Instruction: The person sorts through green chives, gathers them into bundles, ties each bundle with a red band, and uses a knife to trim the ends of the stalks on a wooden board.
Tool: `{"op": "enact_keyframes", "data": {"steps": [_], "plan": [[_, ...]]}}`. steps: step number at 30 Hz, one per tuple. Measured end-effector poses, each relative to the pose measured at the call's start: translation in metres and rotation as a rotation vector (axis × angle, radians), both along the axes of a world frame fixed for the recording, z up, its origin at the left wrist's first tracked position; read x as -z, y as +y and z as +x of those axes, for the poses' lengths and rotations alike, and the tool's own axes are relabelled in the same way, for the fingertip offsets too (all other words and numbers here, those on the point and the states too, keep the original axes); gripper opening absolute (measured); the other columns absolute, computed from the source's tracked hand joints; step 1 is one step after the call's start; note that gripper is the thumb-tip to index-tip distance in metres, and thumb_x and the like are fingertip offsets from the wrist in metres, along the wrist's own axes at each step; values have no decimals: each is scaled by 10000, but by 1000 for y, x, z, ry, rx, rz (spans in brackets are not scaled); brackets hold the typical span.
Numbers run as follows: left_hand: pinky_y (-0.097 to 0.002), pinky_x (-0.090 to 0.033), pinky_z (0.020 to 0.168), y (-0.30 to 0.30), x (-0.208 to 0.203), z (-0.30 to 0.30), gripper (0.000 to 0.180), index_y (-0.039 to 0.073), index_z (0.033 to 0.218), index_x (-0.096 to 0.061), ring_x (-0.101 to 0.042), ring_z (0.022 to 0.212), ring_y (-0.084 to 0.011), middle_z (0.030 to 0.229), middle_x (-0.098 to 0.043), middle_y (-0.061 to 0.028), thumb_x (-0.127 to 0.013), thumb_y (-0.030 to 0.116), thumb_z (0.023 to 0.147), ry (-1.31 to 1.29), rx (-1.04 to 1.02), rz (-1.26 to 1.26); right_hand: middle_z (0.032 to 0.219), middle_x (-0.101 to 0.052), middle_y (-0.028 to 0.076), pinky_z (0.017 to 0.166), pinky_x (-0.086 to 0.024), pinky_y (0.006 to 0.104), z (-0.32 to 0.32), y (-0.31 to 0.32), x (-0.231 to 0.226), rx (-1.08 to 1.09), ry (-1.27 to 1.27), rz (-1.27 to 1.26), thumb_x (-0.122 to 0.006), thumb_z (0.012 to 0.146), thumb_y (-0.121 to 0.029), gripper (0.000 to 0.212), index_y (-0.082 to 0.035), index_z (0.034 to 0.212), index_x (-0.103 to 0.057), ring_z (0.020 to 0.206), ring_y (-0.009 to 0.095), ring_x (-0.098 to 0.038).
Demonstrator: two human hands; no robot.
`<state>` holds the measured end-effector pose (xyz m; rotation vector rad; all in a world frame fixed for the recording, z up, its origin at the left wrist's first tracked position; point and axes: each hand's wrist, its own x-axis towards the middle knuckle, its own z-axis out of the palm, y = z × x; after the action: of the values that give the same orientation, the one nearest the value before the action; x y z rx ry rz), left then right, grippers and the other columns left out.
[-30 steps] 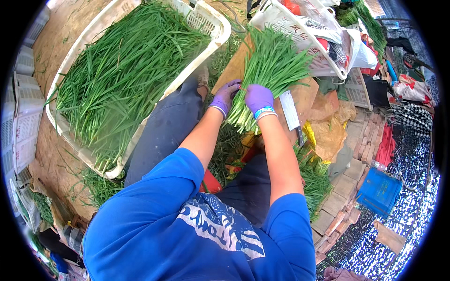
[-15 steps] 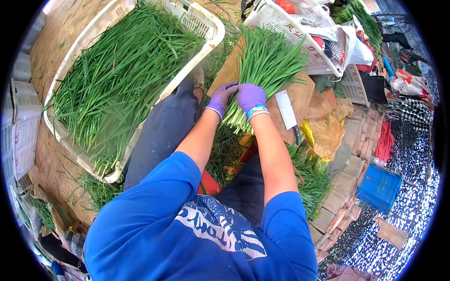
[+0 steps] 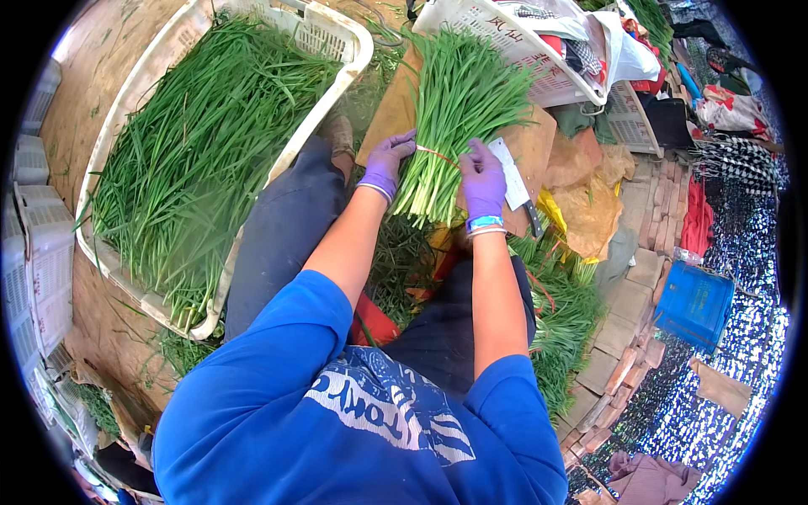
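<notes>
Nearest, a blue short-sleeved shirt fills the lower part of the view; beyond it lie dark trousers, legs spread, with a red item between them. To the right of the right leg lie loose-topped greens, with a red strand among them.

Both hands wear purple gloves. Left grip: at the left edge of a bundle of long green leaves, fingers bent inward, tips at the left end of a thin red band. Right grip: just right of the bundle's stems, fingers half curled, tips at the band's right end. Whether either grip pinches the band cannot be told.

The bundle lies between the two grips, pale cut ends toward the person, leaf tips pointing away; the band crosses its stems. Beneath it is a brown board. A cleaver lies on the board just right of the right grip, its dark handle toward the person.

Farther off to the left, a white crate holds a heap of similar leaves. Beyond the board, upper right, a second white crate stands tilted, holding bags and cloth
</notes>
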<state>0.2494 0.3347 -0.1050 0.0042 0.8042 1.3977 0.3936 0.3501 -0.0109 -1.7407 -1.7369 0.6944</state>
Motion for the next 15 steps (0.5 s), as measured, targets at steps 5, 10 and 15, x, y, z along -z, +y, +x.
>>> {"op": "enact_keyframes", "data": {"steps": [5, 10, 15], "plan": [[-294, -434, 852, -4, -12, -5, 414, -68, 1118, -494, -557, 940, -201, 1049, -567, -138, -563, 2, 716, 0, 52, 90, 729, -599, 159, 577, -439, 399, -12, 6, 10, -124, -511, 110, -534, 760, -255, 206, -91, 828, -638, 673, 320, -578], [-250, -444, 773, -2, -12, 4, 271, -26, 950, -619, -572, 813, -163, 944, -619, -101, -611, -19, 679, 175, -1, 27, 715, -593, 150, 560, -454, 424, -7, 7, 8, -231, -849, 256, -459, 775, -174, 187, -93, 750, -626, 648, 319, -582], [-254, -450, 789, -1, -13, 5, 166, -31, 861, -601, -567, 835, -146, 982, -612, -86, -607, -43, 696, 135, -35, 13, 704, -567, 143, 604, -445, 418, 12, -18, -10, -258, -886, 251, -468, 802, -198, 176, -71, 772, -587, 678, 320, -567]]}}
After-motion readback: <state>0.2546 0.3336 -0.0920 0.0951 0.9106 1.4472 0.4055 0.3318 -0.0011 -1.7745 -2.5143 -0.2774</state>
